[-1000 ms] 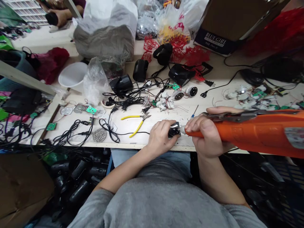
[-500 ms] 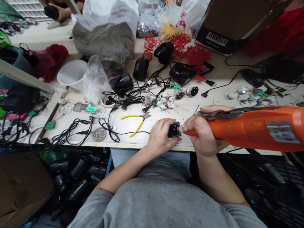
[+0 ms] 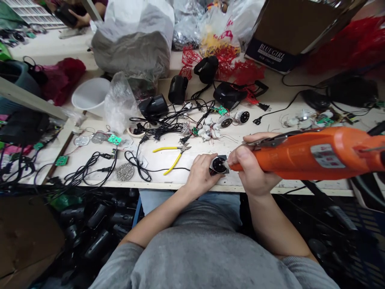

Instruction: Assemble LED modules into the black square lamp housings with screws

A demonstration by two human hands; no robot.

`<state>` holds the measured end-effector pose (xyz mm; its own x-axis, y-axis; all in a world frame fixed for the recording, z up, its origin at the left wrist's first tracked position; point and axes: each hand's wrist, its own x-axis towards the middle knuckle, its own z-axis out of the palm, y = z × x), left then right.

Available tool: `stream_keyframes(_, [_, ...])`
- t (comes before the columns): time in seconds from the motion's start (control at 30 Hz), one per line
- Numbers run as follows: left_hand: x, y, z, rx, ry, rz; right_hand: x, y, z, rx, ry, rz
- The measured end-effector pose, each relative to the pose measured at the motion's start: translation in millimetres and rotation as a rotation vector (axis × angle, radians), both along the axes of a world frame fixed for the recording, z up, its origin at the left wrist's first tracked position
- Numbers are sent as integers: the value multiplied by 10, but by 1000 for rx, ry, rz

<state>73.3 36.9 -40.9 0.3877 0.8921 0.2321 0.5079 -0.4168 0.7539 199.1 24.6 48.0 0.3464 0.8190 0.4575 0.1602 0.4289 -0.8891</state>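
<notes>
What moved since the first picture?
The orange electric screwdriver in the right hand swung its back end upward, with its tip still at the black round part. The left hand turned that part so its round face shows. Neither hand let go. The yellow-handled pliers stayed put.

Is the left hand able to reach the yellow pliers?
Probably yes: the pliers lie close to the left hand, with only a thin cable nearby, though it would first have to release the black part.
</notes>
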Motion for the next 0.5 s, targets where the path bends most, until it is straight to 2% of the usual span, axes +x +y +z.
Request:
stream_keyframes(0.1, [5,-4,-2,7,-7,7,2,10,-10,11,61,-40])
stream_keyframes(0.43, [13,6,22,-10,-16,-4,21,34,38,40,108,-17])
stream_keyframes(0.5, [13,-2,36,-14,-32,9,43,99,51,68,121,-69])
